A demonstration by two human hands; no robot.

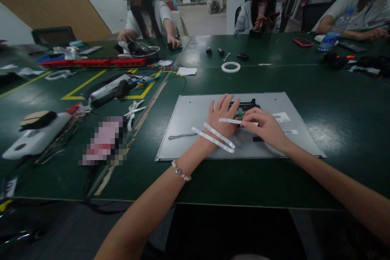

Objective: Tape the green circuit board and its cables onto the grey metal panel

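A flat grey metal panel (183,113) lies before me on the green table. Over it my left hand (224,118) is spread palm down, fingers apart. Two white tape strips (213,140) lie across the back of that wrist. Between thumb and fingertips, my right hand (265,128) pinches another white strip of tape (230,121), whose free end reaches over the back of my left hand. Behind my hands shows a green circuit board (240,113) with a black part (248,104) on the panel. My hands partly hide both. A thin grey cable (183,135) lies on the panel's left.
A white tape roll (230,67) and a small wrench (226,57) lie beyond the panel. To the left are a blurred-out phone-like device (103,140), a white device (36,138) and loose cables. Several people sit opposite; a water bottle (333,34) stands at the far right.
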